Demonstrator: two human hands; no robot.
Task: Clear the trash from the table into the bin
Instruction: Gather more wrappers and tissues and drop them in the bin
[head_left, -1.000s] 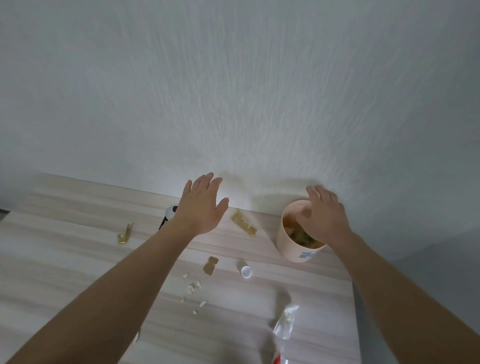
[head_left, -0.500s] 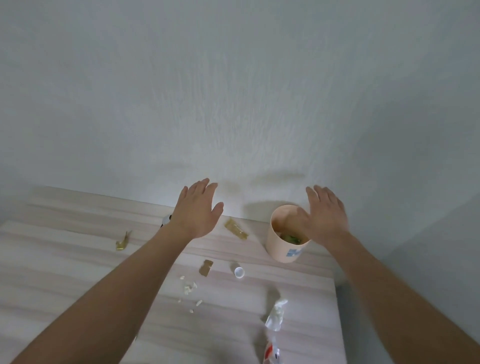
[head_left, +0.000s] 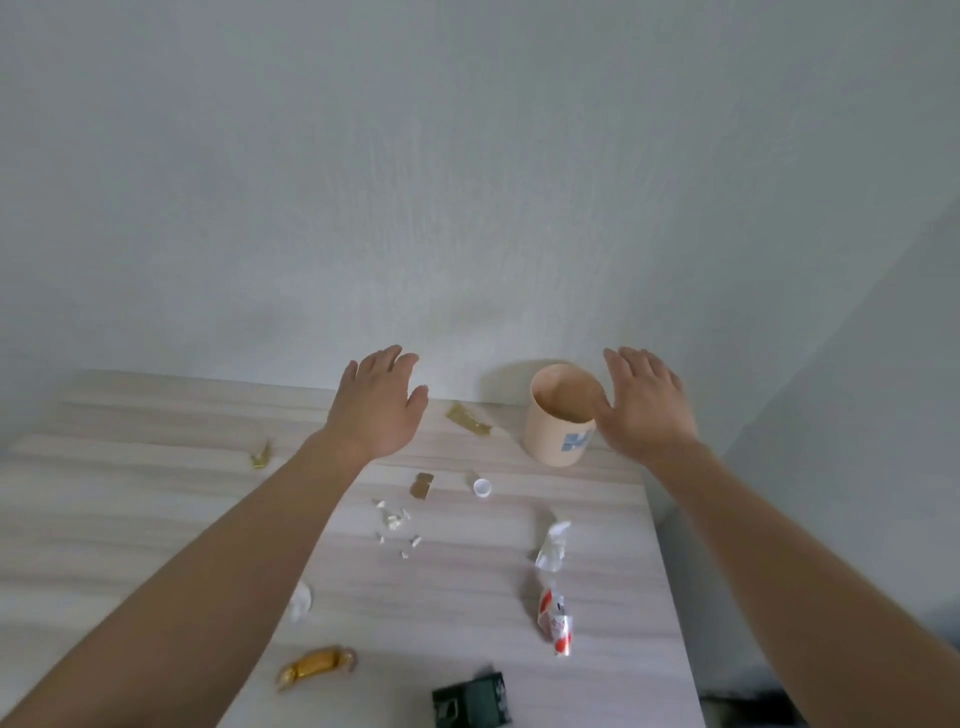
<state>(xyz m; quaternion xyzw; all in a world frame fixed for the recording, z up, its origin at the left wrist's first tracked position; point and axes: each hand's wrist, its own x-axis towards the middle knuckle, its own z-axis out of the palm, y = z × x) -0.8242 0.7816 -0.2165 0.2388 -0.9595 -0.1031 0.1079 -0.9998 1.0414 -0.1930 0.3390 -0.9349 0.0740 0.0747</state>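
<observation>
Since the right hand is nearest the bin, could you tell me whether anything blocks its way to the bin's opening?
Nothing visible does. The right hand, open and empty, hovers just right of the beige bin, whose mouth is uncovered.

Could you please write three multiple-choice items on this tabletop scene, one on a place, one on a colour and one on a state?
1. Where does the bin stand?
A. far right of the table, near the wall
B. front left corner
C. on the floor

2. What colour is the wrapped candy at the front edge?
A. blue
B. gold
C. pink

3. How are the hands?
A. both open, holding nothing
B. both clenched on trash
C. one gripping the bin

Answers:
1 A: the bin sits on the table by the wall.
2 B: the candy is shiny gold.
3 A: the left hand and right hand are spread, empty.
</observation>
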